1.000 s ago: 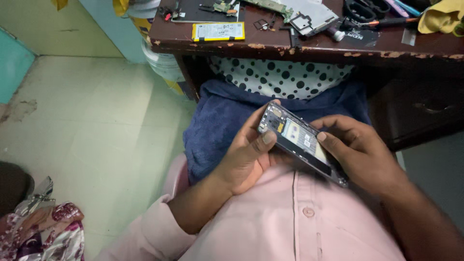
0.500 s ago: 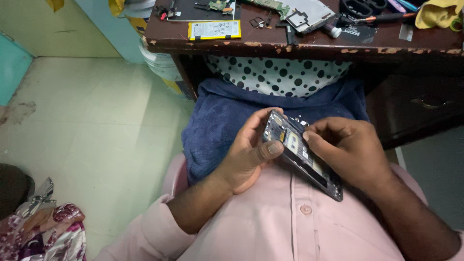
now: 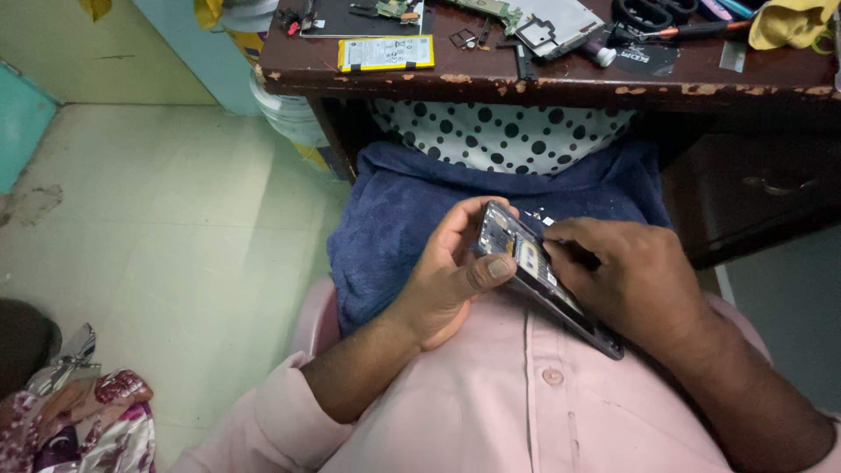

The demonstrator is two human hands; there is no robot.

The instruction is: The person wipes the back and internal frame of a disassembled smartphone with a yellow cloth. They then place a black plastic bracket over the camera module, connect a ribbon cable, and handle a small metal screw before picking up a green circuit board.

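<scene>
Pale green floor tiles (image 3: 175, 219) are filling the left of our view, and up top the worn brown tabletop (image 3: 543, 83) is carrying a yellow phone battery (image 3: 385, 52), a loose circuit board (image 3: 561, 22) and scattered small tools. Down over our lap, above the blue towel (image 3: 394, 219), we're working on an opened smartphone (image 3: 534, 271) with its back cover off. Our left hand (image 3: 447, 280) is clamped around the phone's upper end, thumb pressing on the edge. Our right hand (image 3: 631, 280) is pinched together over the exposed insides; whether it's gripping a small part or tool, we can't tell. Compared with a moment ago, we're holding the phone tilted steeper and our right fingertips are sitting further up toward the top, so the work is shifting to the upper components.
</scene>
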